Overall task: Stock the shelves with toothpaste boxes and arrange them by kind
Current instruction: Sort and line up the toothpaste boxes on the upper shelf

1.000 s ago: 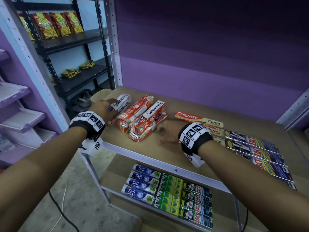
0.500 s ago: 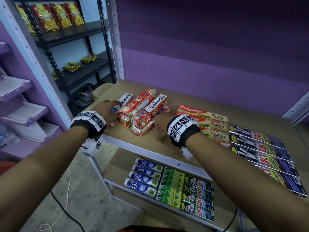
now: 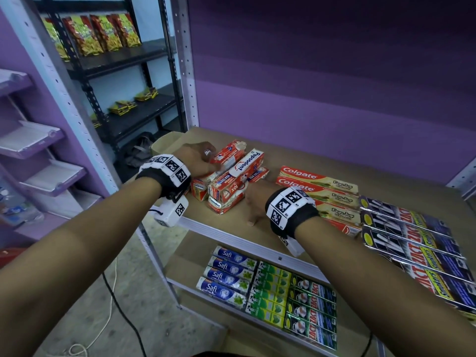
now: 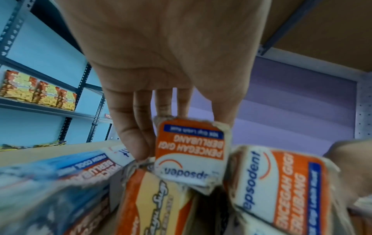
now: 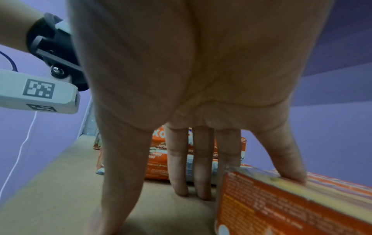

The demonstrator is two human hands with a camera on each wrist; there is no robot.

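A loose pile of red and white Pepsodent boxes lies at the left of the brown shelf board. My left hand sits on the pile's left side; in the left wrist view its fingers and thumb pinch the end of one Pepsodent box. My right hand lies flat on the board with straight fingers against the pile's right side. Its little finger rests on a Colgate box. Three Colgate boxes lie in a row to the right.
Dark Zact boxes fill the shelf's right end. The lower shelf holds Safi boxes, green boxes and more Zact boxes. A cardboard box stands at the back left corner. A black rack with snack bags stands to the left.
My right hand has slid left from the Colgate boxes up to the pile. My left hand has moved right onto the pile's left boxes, and the pile sits tighter.
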